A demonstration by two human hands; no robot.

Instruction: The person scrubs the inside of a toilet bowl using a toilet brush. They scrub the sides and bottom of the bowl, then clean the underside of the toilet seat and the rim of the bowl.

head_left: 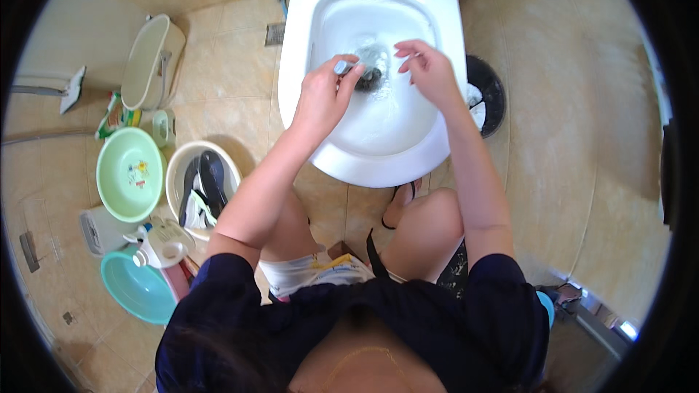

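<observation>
My left hand is closed around the light grey-blue handle of a toilet brush over the white toilet bowl. Below the fingers, the dark brush head sits low in the bowl among swirling water and foam; I cannot make out exactly where it meets the drain opening. On the other side of the bowl my right hand hovers above the inner rim. Its fingers are loosely bent and apart, with nothing seen in them. The toilet seat lid is raised at the back.
A black bin with white paper stands right of the toilet. To the left are a beige bin, a green basin, a cream basin holding dark slippers, a jug-like bottle and a turquoise basin.
</observation>
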